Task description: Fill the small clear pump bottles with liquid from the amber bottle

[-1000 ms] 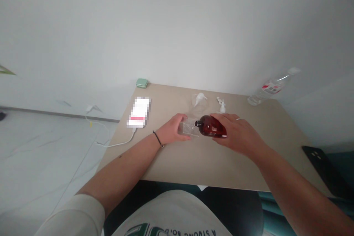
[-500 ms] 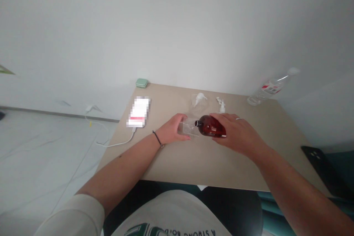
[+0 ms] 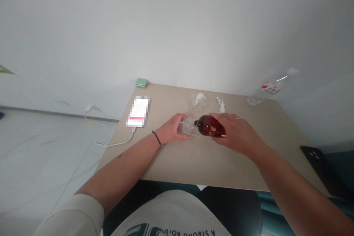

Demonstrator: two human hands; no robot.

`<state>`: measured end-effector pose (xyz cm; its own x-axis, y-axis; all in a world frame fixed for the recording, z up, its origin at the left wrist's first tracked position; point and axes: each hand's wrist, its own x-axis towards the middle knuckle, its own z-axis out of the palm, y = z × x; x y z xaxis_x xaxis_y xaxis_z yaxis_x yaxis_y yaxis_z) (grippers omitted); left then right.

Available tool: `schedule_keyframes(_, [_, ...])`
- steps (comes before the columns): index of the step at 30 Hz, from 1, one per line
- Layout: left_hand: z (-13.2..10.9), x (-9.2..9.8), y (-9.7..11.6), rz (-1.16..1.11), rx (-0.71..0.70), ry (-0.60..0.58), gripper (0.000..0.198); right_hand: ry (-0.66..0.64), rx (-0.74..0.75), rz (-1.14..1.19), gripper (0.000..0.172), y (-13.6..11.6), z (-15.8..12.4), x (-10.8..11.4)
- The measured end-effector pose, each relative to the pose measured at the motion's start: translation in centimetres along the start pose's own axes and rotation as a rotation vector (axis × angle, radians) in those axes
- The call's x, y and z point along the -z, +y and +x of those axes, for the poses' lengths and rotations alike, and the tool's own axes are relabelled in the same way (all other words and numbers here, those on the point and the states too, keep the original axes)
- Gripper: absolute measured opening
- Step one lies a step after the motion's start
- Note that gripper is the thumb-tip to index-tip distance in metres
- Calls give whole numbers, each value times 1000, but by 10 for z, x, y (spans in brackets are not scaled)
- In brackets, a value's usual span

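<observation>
My left hand (image 3: 171, 129) is shut around a transparent plastic bottle (image 3: 188, 127) lying nearly on its side above the table. My right hand (image 3: 238, 132) grips a dark amber glass bottle (image 3: 210, 126) from above, also nearly horizontal. The amber bottle's black-ringed neck points left and meets the mouth of the transparent bottle. My right fingers hide part of the amber body. A white pump head (image 3: 199, 99) lies on a transparent wrapper behind my hands, beside a small white spray nozzle (image 3: 221, 106).
The beige table (image 3: 204, 162) holds a pixelated phone (image 3: 138, 111) on a white charging cable (image 3: 117, 142), a green case (image 3: 141, 83), and a black object (image 3: 320, 166) at its right edge. A plastic water bottle (image 3: 269, 87) lies at the far right corner.
The amber bottle and both hands have shifted very slightly left. Their grip on the two bottles looks the same.
</observation>
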<state>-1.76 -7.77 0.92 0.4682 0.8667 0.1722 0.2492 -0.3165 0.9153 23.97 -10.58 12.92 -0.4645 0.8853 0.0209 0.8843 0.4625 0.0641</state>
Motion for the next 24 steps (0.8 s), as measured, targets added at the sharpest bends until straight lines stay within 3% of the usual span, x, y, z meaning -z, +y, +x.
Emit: schedule_keyframes(24, [0, 0, -1, -12, 6, -7, 75, 1, 9, -19, 64, 0, 0, 2])
